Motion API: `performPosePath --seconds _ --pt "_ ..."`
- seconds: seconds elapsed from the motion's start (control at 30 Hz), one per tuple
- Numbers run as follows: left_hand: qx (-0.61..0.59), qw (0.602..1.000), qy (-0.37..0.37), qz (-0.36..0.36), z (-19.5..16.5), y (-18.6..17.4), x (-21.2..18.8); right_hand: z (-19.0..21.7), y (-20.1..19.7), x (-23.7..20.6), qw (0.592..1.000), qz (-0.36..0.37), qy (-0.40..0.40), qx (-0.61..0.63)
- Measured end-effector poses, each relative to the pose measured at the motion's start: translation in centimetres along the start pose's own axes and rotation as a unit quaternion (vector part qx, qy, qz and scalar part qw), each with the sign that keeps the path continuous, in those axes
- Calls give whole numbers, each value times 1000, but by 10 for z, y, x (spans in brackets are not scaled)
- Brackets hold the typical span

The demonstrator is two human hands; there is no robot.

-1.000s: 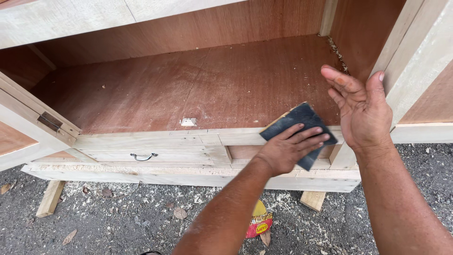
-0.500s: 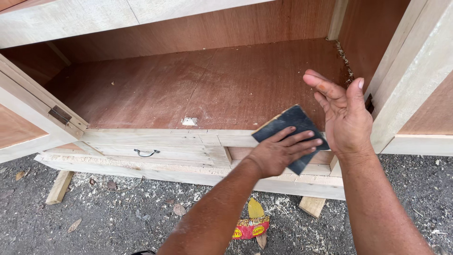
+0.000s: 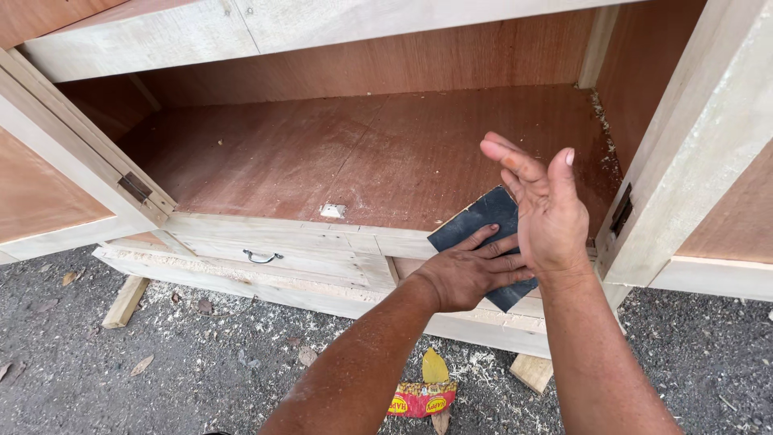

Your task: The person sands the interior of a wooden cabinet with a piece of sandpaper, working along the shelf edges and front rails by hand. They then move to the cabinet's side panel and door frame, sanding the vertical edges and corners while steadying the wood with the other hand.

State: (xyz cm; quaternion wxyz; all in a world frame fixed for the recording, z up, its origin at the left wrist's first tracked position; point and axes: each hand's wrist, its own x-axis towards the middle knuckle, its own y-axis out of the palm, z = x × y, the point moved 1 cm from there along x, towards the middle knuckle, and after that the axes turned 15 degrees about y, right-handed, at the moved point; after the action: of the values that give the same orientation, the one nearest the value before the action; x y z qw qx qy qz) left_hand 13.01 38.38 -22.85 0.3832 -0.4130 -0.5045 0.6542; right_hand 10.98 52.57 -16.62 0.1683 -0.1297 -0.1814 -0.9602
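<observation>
My left hand (image 3: 471,274) presses a dark sheet of sandpaper (image 3: 477,223) flat onto the pale front rail (image 3: 354,242) of an unfinished wooden cabinet, fingers spread over the sheet. My right hand (image 3: 543,205) is raised just above and to the right of it, fingers apart, holding nothing. The hand partly covers the sheet's right edge. The cabinet's reddish plywood floor (image 3: 346,157) lies behind both hands.
Two cabinet doors stand open, one at the left (image 3: 56,185) and one at the right (image 3: 708,161). A drawer front with a small metal handle (image 3: 262,257) sits below the rail. Wood blocks (image 3: 125,300), sawdust and a red-yellow wrapper (image 3: 423,399) lie on the gravel.
My right hand has moved left, from beside the right door frame to above the sandpaper. My left hand stays on the sheet. The camera has shifted left.
</observation>
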Motion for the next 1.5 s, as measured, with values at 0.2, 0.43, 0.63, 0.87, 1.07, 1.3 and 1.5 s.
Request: performPosePath --seconds 0.2,0.43,0.63,0.87,1.07,1.3,1.5 --pt "-33 996 -82 6 17 4 -85 0 8 -5 999 -21 21 -16" --pt "-63 977 -204 -8 46 23 -250 -17 82 9 992 -27 70 -104" --pt "-180 802 -185 -539 102 25 -320 -95 215 47 977 -53 182 -100" --pt "-616 355 -249 -658 191 -4 -338 -175 343 89 966 -32 220 136" --pt "-711 195 -260 -624 222 16 -434 -207 435 128 914 -134 180 337" --pt "-380 550 -374 -642 259 -9 -569 -238 542 179 930 -140 177 289" --pt "235 816 -355 -391 300 -67 -709 -310 679 198 969 -182 159 -53"
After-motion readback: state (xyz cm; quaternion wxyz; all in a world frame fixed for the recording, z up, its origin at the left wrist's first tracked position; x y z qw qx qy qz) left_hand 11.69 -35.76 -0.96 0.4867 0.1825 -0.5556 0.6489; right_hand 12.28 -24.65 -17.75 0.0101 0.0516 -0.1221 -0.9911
